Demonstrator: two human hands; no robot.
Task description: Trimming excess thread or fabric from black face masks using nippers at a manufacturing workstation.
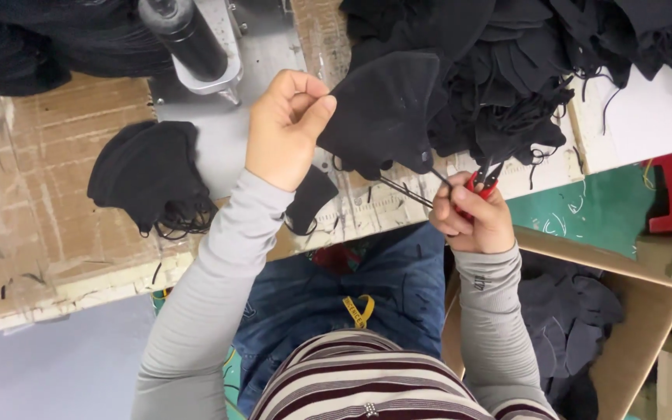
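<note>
my left hand (285,128) is pinching the black mask (383,109) by its edge, right hand (472,214) gripping red snips (482,180) at its strap, hovering just past the table edge (118,284)

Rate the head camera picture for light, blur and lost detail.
Head view: light is even and soft, with no glare; the left hand and right hand are fairly sharp; the black mask and the black pile merge into near-flat dark shapes; straight table edges bow slightly toward the frame's borders.
</note>
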